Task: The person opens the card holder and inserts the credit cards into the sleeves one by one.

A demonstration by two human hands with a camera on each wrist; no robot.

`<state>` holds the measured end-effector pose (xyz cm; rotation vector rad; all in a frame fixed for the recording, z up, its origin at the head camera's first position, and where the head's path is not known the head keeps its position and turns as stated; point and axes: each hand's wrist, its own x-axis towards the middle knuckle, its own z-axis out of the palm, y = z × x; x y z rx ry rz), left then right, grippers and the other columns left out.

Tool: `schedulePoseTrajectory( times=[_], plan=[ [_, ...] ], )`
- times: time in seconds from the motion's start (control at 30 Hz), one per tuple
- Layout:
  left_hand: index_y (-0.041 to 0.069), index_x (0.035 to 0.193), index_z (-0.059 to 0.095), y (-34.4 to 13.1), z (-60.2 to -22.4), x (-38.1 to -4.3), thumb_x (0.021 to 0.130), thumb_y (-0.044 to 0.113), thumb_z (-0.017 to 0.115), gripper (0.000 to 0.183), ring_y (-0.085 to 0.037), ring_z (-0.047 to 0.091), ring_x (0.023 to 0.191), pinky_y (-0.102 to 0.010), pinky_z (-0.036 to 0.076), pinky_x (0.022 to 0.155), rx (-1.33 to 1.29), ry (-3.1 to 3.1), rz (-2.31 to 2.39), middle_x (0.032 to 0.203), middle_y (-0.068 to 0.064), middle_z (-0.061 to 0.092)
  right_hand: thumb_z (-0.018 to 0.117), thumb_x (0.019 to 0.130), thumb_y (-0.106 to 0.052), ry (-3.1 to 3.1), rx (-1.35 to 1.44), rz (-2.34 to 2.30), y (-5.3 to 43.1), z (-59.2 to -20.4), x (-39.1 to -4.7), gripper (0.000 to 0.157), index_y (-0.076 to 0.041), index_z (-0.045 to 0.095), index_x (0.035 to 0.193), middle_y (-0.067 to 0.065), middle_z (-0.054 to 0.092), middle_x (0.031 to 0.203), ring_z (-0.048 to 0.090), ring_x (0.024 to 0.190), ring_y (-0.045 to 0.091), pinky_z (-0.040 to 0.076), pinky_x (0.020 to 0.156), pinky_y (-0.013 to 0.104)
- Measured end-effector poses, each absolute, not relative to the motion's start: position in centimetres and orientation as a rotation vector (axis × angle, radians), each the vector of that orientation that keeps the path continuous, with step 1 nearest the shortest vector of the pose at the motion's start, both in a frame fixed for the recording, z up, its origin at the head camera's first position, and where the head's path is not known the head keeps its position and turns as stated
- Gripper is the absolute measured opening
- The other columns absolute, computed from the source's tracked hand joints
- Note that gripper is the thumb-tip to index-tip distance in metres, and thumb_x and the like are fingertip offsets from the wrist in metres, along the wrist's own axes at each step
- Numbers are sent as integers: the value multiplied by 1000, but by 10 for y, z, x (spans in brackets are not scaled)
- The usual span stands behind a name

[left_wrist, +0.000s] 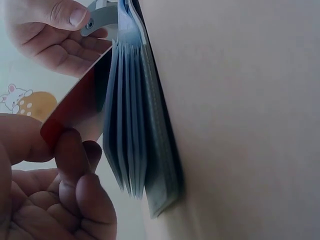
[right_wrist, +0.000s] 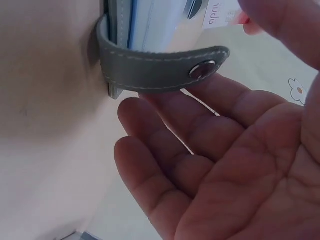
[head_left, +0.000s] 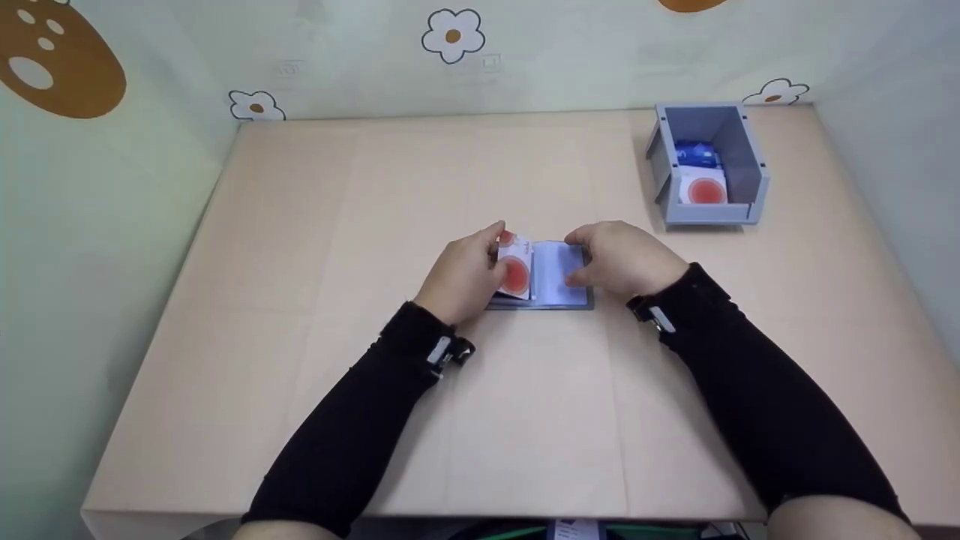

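I've got the left hand [head_left: 463, 276] pinching the card [head_left: 515, 277] just to its right, long side front-to-back, tilted over the open card holder [head_left: 556, 279]; right hand [head_left: 628, 259] loosely spread by the strap [right_wrist: 150, 71].

A small, walled-in work nook, home or otherwise cannot be told; pale green walls [head_left: 360, 60] printed with white, black-outlined flowers [head_left: 453, 36] and brown, white-spotted shapes [head_left: 82, 67] close round three sides of a broad, beige, cloth-covered table [head_left: 360, 210].
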<state>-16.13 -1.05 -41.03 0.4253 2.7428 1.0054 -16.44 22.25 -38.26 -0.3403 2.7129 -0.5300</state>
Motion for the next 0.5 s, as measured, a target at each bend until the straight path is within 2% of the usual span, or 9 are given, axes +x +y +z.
schedulePoseTrajectory(
  times=[0.1,0.3,0.5],
  plan=[
    [9,158,49,-10,-411,-162,103,17,65,58,-17,61,131,-37,43,121,437,2727,1008,141,-8,68,82,90,-25,2702,-341,-505,222,-382,-164,62,-1,62,143,18,69,137,62,126,33,43,118,54],
    [11,137,70,-8,-412,-163,103,17,65,35,-16,63,126,-35,47,115,466,2713,993,134,-3,72,81,91,-26,2697,-340,-483,223,-382,-163,61,0,63,143,18,69,137,62,128,33,43,118,54],
    [11,145,65,-8,-410,-164,105,25,65,42,-20,58,138,-38,43,120,502,2722,867,143,-8,67,81,89,-25,2715,-370,-499,225,-385,-164,59,0,65,140,17,72,130,64,123,31,47,113,51]
  ],
)
